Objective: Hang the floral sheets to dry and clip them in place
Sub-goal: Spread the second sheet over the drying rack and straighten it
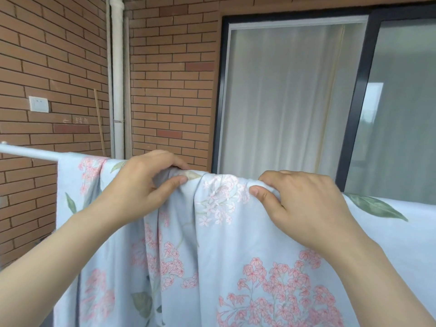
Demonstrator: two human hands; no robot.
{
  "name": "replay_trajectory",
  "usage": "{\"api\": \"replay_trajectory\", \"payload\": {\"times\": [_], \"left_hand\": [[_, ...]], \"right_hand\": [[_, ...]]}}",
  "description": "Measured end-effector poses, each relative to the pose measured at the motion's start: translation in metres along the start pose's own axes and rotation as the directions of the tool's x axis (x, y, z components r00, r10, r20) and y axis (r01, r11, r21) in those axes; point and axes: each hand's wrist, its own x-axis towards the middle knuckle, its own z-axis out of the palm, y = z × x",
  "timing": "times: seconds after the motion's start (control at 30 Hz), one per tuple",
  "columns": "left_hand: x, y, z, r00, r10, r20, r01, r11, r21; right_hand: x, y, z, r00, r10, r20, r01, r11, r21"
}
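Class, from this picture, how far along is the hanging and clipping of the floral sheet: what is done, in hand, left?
Done: the sheet is draped over the rail. In hand: the left hand and right hand pinch its bunched top fold, probably to spread it. Left: smoothing the folds and clipping; no clips are in view.

free: rail (28, 153) bare at left | blocked: sheet (212, 232) drapes rest | behind: brick wall (165, 90)

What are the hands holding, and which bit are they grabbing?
The left hand and right hand both pinch the floral sheet along its top fold, where it drapes over the white rail.
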Motion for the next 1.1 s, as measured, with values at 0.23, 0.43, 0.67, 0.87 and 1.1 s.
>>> {"api": "replay_trajectory", "payload": {"times": [0.23,0.43,0.67,0.87,1.1], "left_hand": [[0.005,-0.011,-0.007,0.999,0.039,-0.016,-0.041,0.984,-0.176],[0.003,-0.023,-0.009,0.996,0.076,-0.044,-0.082,0.981,-0.176],[0.0,-0.043,-0.023,0.996,0.09,-0.02,-0.092,0.984,-0.152],[0.009,-0.047,-0.024,0.999,0.026,0.031,-0.023,0.996,-0.085],[0.016,-0.044,-0.027,0.981,0.024,0.192,0.013,0.982,-0.19]], "right_hand": [[0.003,-0.009,-0.01,0.994,0.073,0.084,-0.082,0.991,0.107],[0.022,-0.049,-0.003,0.993,0.061,0.102,-0.076,0.986,0.149],[0.023,-0.051,0.01,0.993,0.11,0.039,-0.11,0.994,0.016],[0.027,-0.051,0.006,0.985,0.145,0.098,-0.149,0.988,0.034],[0.026,-0.051,0.0,0.977,0.153,0.148,-0.152,0.988,-0.02]]}}
